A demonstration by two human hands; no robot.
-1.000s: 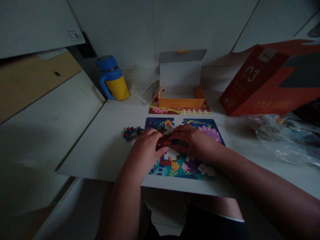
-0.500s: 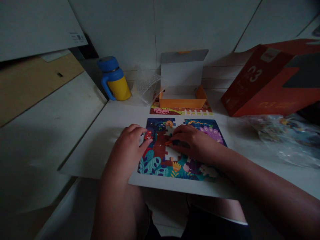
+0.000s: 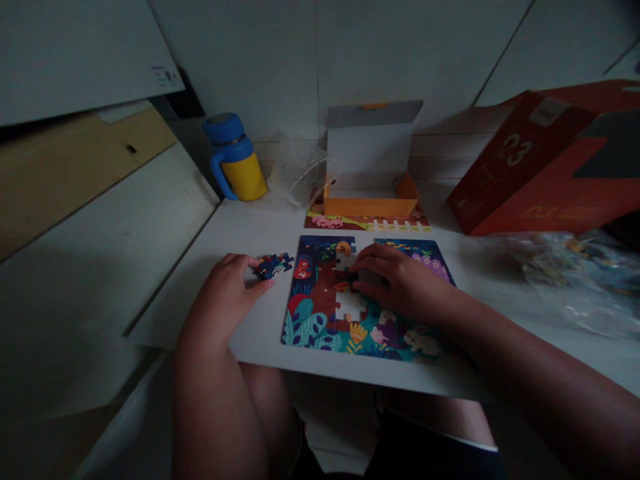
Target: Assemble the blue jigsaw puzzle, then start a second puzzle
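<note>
A colourful jigsaw puzzle (image 3: 310, 300) lies flat before me, a pale uncovered strip running through its middle. My right hand (image 3: 395, 277) rests over that strip, fingers bent and closed on a dark puzzle piece (image 3: 355, 285) mostly hidden under the fingertips. An orange mark shows just left of those fingertips. Left of the puzzle, my left hand (image 3: 230, 287) has thumb and forefinger closed around a small cluster of dark blue puzzle pieces (image 3: 275, 266). Whether the cluster is lifted or lies on the table, I cannot tell.
Behind the puzzle, an open orange box (image 3: 370, 207) stands on a printed picture sheet (image 3: 330, 222). A blue and yellow bottle (image 3: 240, 163) and crumpled clear plastic (image 3: 297, 170) are at back left. To the right are a large red box (image 3: 540, 167) and a filled plastic bag (image 3: 575, 273).
My left hand has moved left off the puzzle's edge, and the loose pieces now show at its fingers. My right hand stays over the gap with little change.
</note>
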